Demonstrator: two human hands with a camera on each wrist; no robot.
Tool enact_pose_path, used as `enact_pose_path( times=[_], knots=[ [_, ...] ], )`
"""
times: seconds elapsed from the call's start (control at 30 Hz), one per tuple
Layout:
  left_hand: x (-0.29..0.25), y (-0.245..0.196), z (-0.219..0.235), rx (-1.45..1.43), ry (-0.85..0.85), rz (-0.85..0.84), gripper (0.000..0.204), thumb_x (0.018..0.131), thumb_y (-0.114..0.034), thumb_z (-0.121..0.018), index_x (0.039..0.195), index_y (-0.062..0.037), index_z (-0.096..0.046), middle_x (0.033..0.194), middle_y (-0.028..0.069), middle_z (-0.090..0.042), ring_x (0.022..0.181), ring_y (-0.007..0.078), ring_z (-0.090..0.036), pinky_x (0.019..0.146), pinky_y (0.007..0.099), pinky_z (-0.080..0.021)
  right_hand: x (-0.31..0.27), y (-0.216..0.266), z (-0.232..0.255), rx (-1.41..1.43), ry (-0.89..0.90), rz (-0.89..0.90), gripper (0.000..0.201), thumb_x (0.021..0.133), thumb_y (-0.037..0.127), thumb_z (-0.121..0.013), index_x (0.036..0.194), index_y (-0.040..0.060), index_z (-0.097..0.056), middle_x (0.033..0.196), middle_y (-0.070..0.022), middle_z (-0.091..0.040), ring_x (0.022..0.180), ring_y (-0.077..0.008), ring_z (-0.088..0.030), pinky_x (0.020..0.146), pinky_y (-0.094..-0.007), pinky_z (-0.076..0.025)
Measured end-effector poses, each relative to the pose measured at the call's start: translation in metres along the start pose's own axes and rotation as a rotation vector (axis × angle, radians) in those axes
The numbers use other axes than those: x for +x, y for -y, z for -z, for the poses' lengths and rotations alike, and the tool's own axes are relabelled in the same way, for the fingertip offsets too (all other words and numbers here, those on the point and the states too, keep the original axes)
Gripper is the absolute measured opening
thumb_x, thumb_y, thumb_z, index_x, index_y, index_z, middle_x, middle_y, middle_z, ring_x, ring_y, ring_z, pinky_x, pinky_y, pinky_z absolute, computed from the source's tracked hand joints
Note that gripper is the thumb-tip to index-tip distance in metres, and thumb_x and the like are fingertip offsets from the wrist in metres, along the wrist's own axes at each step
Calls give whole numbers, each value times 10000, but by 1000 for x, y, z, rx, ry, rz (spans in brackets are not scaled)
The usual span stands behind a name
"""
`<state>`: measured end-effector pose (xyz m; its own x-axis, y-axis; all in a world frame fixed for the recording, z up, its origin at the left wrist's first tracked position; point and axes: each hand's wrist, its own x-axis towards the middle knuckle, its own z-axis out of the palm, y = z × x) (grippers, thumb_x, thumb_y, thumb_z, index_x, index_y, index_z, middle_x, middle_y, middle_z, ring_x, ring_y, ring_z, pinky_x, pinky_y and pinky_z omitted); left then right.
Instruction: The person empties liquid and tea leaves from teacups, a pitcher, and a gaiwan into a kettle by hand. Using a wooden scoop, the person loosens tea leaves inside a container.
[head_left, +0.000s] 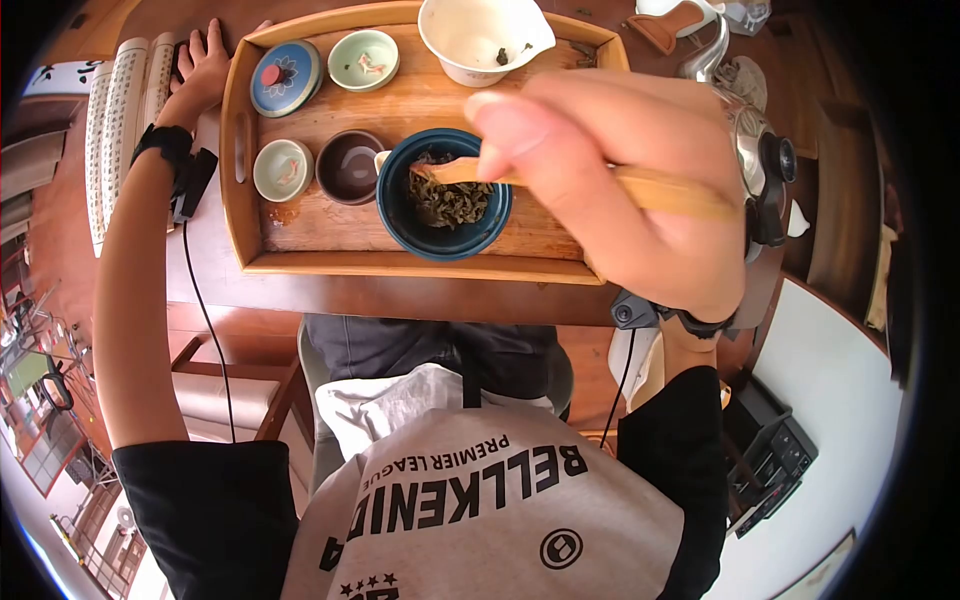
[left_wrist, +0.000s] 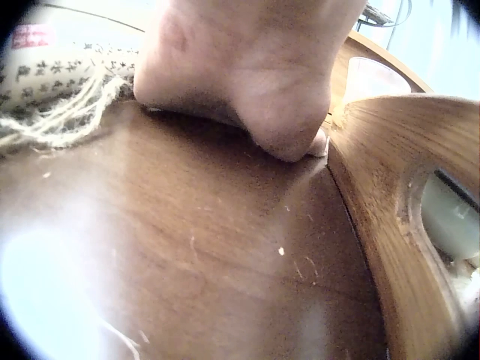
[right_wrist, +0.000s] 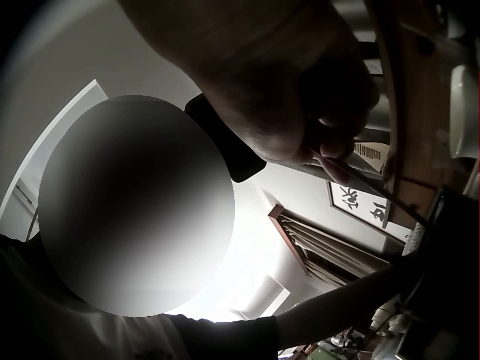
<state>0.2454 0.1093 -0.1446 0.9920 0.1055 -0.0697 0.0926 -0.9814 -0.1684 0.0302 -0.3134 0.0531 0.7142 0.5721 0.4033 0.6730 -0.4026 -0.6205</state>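
Note:
My right hand point(head_left: 640, 190) grips a wooden tea scoop point(head_left: 455, 172), its tip down among the dark tea leaves point(head_left: 450, 205) in an open dark blue pot point(head_left: 392, 215). In the right wrist view the same hand point(right_wrist: 292, 97) is dark, and the thin scoop point(right_wrist: 375, 187) slants down from the fingers. My left hand point(head_left: 203, 68) rests on the table with fingers spread, just outside the tray's upper left corner. The left wrist view has the heel of that hand point(left_wrist: 240, 75) on the tabletop, beside the wooden tray wall point(left_wrist: 375, 172).
The wooden tray point(head_left: 420, 268) also carries a blue lid with a red knob point(head_left: 286, 78), small cups point(head_left: 363, 60), a brown cup point(head_left: 350, 168) and a white pitcher point(head_left: 465, 35). Left lies a bamboo scroll point(head_left: 120, 140); a metal kettle point(head_left: 745, 130) stands right.

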Motion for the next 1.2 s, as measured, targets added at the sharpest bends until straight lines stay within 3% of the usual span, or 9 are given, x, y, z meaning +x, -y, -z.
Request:
enact_pose_path(
  times=[0.07, 0.37, 0.63, 0.7, 0.93, 0.97, 1.03, 1.13, 1.2],
  knots=[
    [-1, 0, 0, -18, -8, -21, 844, 885, -606, -487, 1551, -315, -56, 1631, 114, -4, 1487, 387, -19, 1113, 675, -100, 6, 8, -9, 210, -41, -14, 172, 941, 81, -590, 931, -66, -679, 739, -122, -683, 624, -190, -641, 572, -275, -489],
    [0, 4, -6, -73, -63, -41, 846, 885, -595, -501, 1549, -322, -54, 1633, 96, -6, 1488, 381, -25, 1112, 675, -105, 6, 3, -19, 176, 28, -126, 181, 951, 107, -593, 987, -41, -690, 703, -111, -672, 619, -193, -650, 559, -293, -490],
    [-2, 0, 7, -17, 29, -5, 884, 868, -613, -510, 1553, -310, -41, 1636, 86, 13, 1489, 376, -15, 1119, 664, -105, 4, 5, -26, 210, -99, -29, 138, 922, 77, -626, 931, -42, -695, 666, -157, -603, 551, -266, -584, 515, -333, -436],
    [-2, 3, 7, -39, 35, -17, 893, 865, -608, -522, 1553, -314, -34, 1637, 82, 9, 1490, 371, -16, 1120, 663, -106, 6, 10, -13, 131, 17, -46, 139, 923, 63, -618, 934, -54, -692, 674, -140, -635, 553, -227, -602, 525, -311, -453],
    [-3, 1, 9, -20, 41, -10, 908, 860, -591, -544, 1554, -311, -29, 1637, 82, 10, 1493, 363, -12, 1120, 664, -102, 5, 21, 16, 191, -58, -179, 251, 985, 136, -549, 911, -64, -681, 725, -103, -687, 609, -162, -643, 573, -237, -482],
    [-2, 1, 8, -20, 39, -9, 908, 860, -591, -544, 1554, -311, -29, 1637, 82, 10, 1493, 363, -12, 1120, 664, -102, 3, 14, 16, 191, -59, -177, 251, 985, 136, -549, 911, -64, -681, 725, -103, -687, 609, -162, -643, 573, -237, -482],
    [-5, -1, 9, -10, 18, -10, 902, 863, -588, -540, 1554, -312, -30, 1636, 87, 9, 1492, 363, -16, 1119, 666, -100, 4, -6, 14, 95, 12, 99, 218, 977, 110, -553, 944, -64, -681, 738, -109, -692, 639, -169, -663, 582, -238, -492],
    [-4, -1, 8, -24, 23, -9, 880, 874, -587, -517, 1554, -311, -32, 1635, 98, 4, 1491, 372, -20, 1122, 663, -103, 6, 13, 5, 149, -23, -75, 188, 968, 93, -562, 971, -50, -683, 758, -113, -697, 651, -178, -667, 580, -248, -496],
    [-4, 0, 7, -39, 16, -14, 873, 877, -589, -508, 1554, -310, -32, 1634, 101, 1, 1490, 375, -20, 1123, 661, -104, 9, 3, 3, 42, 24, 22, 180, 963, 92, -568, 978, -45, -685, 766, -115, -699, 654, -180, -670, 577, -252, -496]
  ],
)
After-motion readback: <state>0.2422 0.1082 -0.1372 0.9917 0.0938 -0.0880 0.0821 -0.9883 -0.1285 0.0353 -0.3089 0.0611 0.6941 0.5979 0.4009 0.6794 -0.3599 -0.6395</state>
